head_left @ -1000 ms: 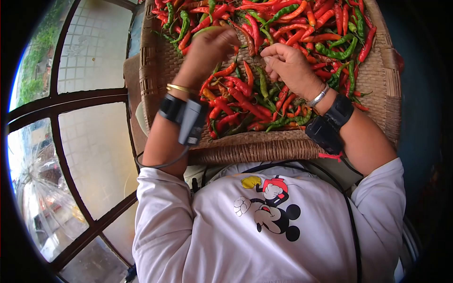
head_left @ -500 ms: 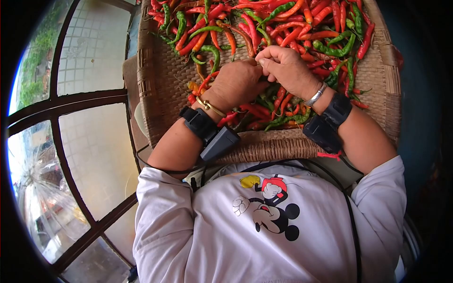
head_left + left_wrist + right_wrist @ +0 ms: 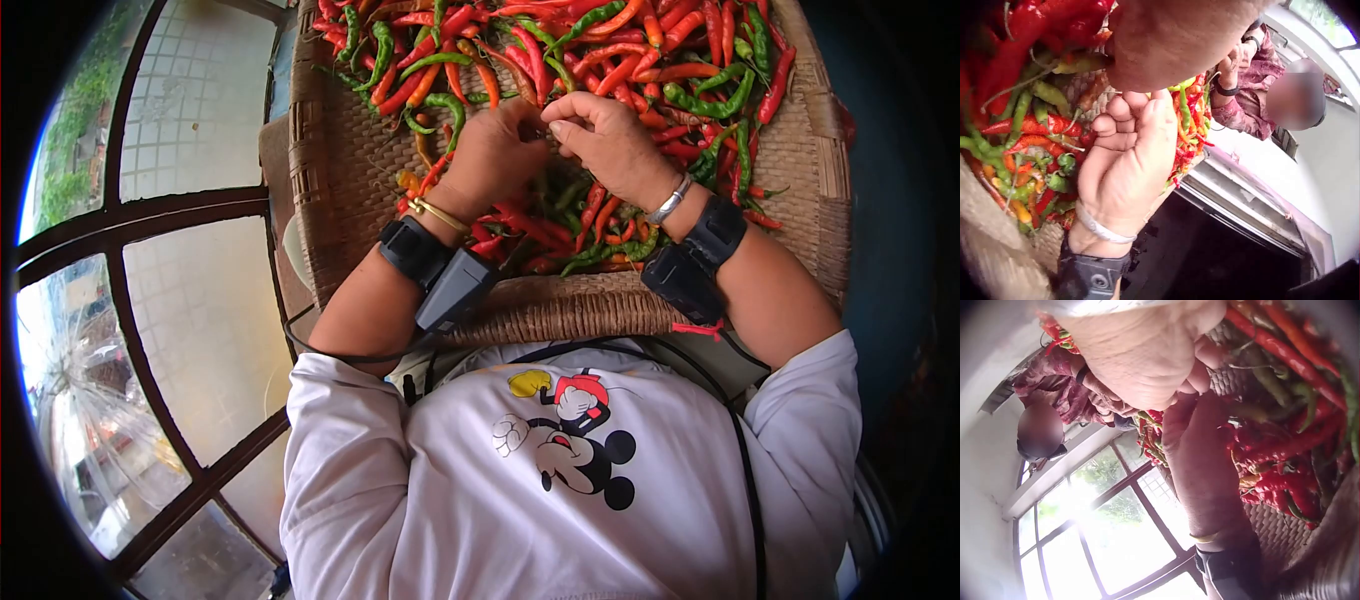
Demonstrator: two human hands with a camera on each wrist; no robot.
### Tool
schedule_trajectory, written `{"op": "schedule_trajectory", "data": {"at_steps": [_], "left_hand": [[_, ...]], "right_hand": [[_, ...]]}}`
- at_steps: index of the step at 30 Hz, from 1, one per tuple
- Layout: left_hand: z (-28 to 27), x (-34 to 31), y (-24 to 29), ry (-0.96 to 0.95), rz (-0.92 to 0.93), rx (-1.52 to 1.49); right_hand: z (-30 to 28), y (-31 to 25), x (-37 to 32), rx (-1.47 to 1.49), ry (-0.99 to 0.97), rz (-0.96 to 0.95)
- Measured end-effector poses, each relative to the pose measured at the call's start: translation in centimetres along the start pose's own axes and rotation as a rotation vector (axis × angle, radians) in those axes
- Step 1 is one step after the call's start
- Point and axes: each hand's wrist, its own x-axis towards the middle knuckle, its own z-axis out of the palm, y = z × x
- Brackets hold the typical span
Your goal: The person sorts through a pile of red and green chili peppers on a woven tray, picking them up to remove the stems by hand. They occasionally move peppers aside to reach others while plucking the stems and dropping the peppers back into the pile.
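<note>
A wide woven tray on my lap holds a heap of red, orange and green chilies. My left hand and right hand meet fingertip to fingertip above the middle of the heap. Both sets of fingers are curled and pinch a small chili between them, mostly hidden by the fingers. In the left wrist view the right hand shows its curled fingers over the chilies. In the right wrist view the left hand lies across the red chilies.
A dark-framed window with pale panes runs along the left. Another person in a patterned sleeve sits across the tray with hands at its far edge. The tray's near-left weave is bare of chilies.
My left hand came back from the far left part of the heap and joined the right hand at the middle. The right hand has hardly moved.
</note>
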Motion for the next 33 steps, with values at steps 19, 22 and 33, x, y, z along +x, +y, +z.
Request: {"op": "schedule_trajectory", "data": {"at_steps": [19,22,33], "left_hand": [[0.1,0.0,0.9,0.252,-0.114,-0.792],[0.4,0.0,0.9,0.267,-0.112,-0.842],[0.4,-0.3,1.6,0.149,-0.149,-0.829]], "right_hand": [[-0.2,-1.7,-0.6,-0.137,-0.334,0.104],[-0.1,-2.0,-0.9,-0.026,-0.305,0.161],[-0.2,-2.3,-0.9,0.041,-0.245,0.216]]}}
